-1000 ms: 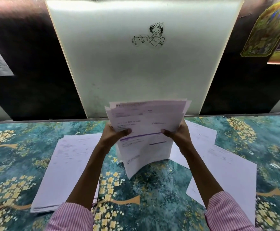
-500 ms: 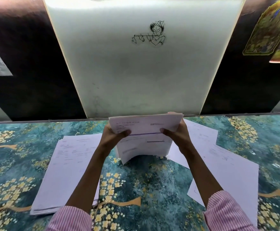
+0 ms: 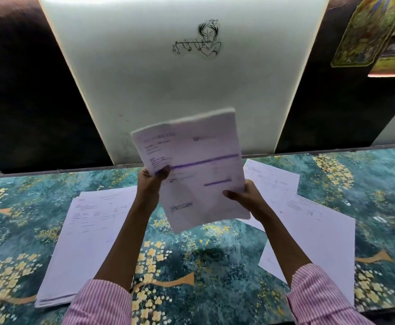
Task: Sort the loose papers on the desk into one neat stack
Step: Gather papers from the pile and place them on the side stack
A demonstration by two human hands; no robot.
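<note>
Several sheets are gathered into one bundle of papers (image 3: 199,170), which I hold up off the desk (image 3: 203,266) in the middle of the scene, tilted, with its top leaning right in front of the white panel (image 3: 168,78). My left hand (image 3: 153,181) pinches the bundle's left edge, thumb on the front sheet and fingers behind. My right hand (image 3: 245,198) grips the lower right edge the same way, thumb across the front. The edges look roughly squared, though blur keeps me from saying how neatly. To the left, flat on the desk, lies a thicker pile (image 3: 86,242) with its sheets slightly offset. To the right lie loose sheets (image 3: 321,242) overlapping at angles, one large and near, with far sheets (image 3: 271,177) by the foot of the panel. I judge the job partway done: one batch is collected, but the pile on the left and the scattered sheets on the right have yet to join it in a single stack.
</note>
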